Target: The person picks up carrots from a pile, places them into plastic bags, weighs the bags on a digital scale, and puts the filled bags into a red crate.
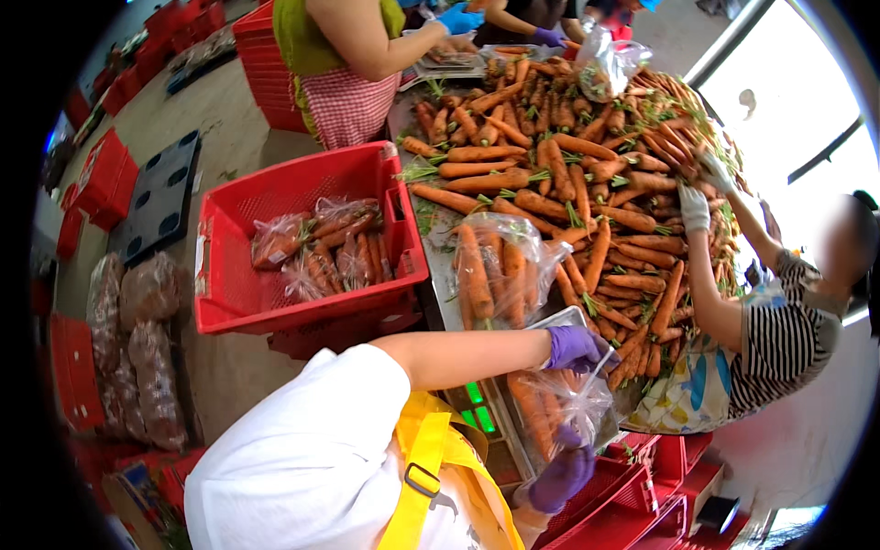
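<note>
A clear plastic bag of carrots (532, 410) lies on a scale (506, 449) with green lit digits. Its gathered, crumpled mouth is between my two purple-gloved hands. My left hand (577, 349) is closed on the bag's mouth from the far side, with a pale strip of plastic stretched by its fingers. On the near side, my right hand (561, 472) has its fingers bent against the bag's edge, partly smeared and overlapped by clear plastic. Just beyond my left forearm, another clear bag of carrots (507, 266) rests on the table, beside a large heap of loose carrots (632, 220).
Left of the table stands a red crate (307, 316) with several bagged carrots inside. Red crates (612, 500) also sit low at the right. Across the heap, a person in a striped shirt (784, 316) reaches in with gloved hands. Other people work at the far end.
</note>
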